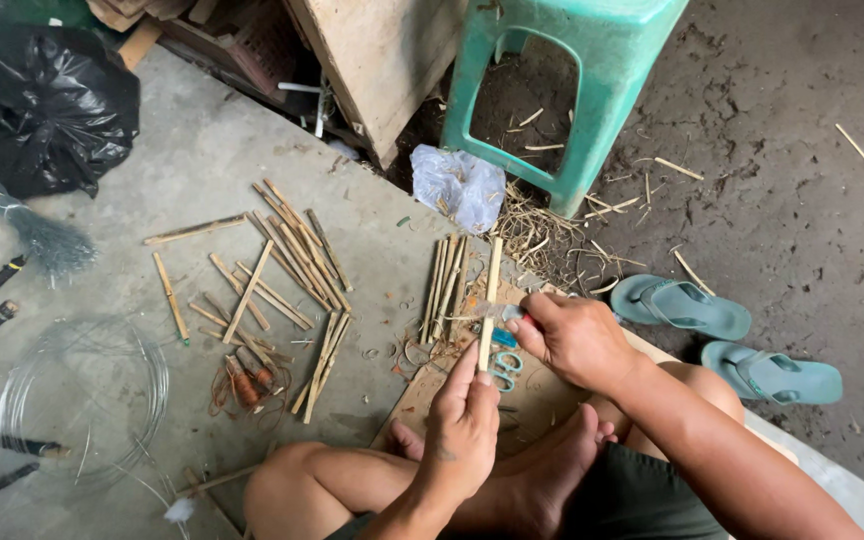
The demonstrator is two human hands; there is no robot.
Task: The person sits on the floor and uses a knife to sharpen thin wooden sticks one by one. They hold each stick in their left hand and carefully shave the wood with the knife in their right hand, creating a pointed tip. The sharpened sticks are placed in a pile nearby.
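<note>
Teal plastic stool (592, 60) top centre, black bag (52, 100) top left, wire coil (82, 395) on concrete floor (202, 160) at left. Teal flip-flops (727, 335) on dirt at right. Loose bamboo sticks (287, 265) scattered mid-floor. Right hand (577, 340) grip closed on small blade (497, 312), edge against bamboo stick (490, 290). Left hand (462, 425) grip pinching stick's lower end, stick upright above cardboard (527, 395), w/ scissors (504, 365) just beside.

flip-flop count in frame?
2. One teal flip-flop lies just right of the stool; the other lies lower right, beside the person's right knee. None look hidden.
</note>
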